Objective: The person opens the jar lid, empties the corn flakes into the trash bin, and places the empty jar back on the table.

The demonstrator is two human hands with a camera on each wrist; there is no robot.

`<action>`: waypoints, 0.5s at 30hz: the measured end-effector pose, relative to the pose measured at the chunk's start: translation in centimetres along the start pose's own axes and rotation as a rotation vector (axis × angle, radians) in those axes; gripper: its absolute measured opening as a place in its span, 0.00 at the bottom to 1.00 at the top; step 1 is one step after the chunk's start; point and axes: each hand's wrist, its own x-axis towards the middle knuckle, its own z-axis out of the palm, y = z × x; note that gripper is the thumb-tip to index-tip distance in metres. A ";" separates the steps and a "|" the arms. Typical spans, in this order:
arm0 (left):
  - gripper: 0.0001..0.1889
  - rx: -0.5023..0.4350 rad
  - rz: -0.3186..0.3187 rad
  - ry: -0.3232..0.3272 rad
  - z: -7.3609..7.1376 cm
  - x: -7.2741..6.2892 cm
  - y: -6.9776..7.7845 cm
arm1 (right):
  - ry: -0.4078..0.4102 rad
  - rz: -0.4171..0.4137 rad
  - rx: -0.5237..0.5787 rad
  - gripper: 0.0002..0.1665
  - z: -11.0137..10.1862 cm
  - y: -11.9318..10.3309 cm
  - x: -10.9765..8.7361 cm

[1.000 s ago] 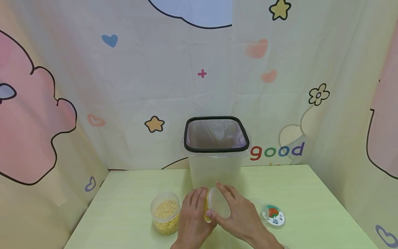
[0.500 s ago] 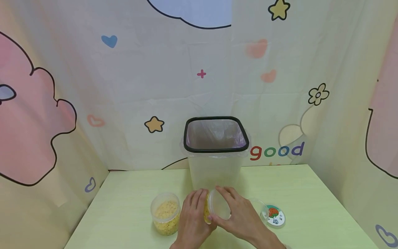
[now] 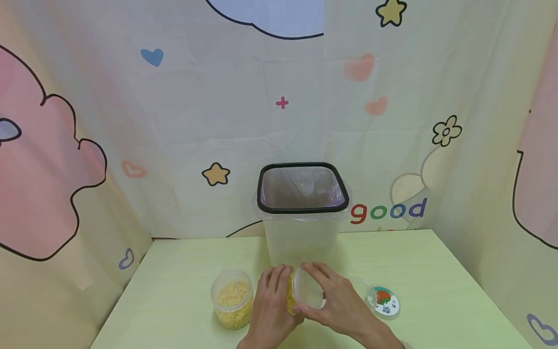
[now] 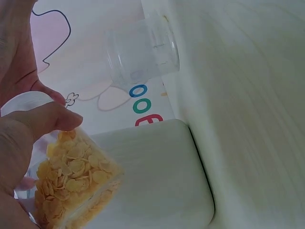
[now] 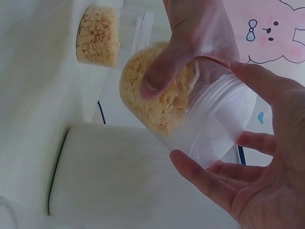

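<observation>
Over the green table (image 3: 174,281), grips a tilted jar (image 5: 176,107) by its flake-filled body with fingers of the left hand (image 3: 274,300), by its clear end with fingers of the right hand (image 3: 342,303). Has a bin (image 3: 301,237) behind.

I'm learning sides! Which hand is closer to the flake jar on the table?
Left. The left hand is beside that jar; the right hand is farther to the right.
</observation>
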 end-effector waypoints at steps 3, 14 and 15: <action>0.52 -0.017 -0.009 -0.021 -0.1 -0.1 0.0 | -0.011 -0.030 -0.021 0.43 -0.1 0.1 0.0; 0.55 -0.105 -0.042 -0.093 -0.5 0.0 0.0 | -0.047 -0.243 -0.014 0.48 -0.5 0.8 0.1; 0.55 -0.110 -0.045 -0.099 -0.5 0.0 0.0 | -0.057 -0.255 -0.016 0.48 -0.6 0.9 0.1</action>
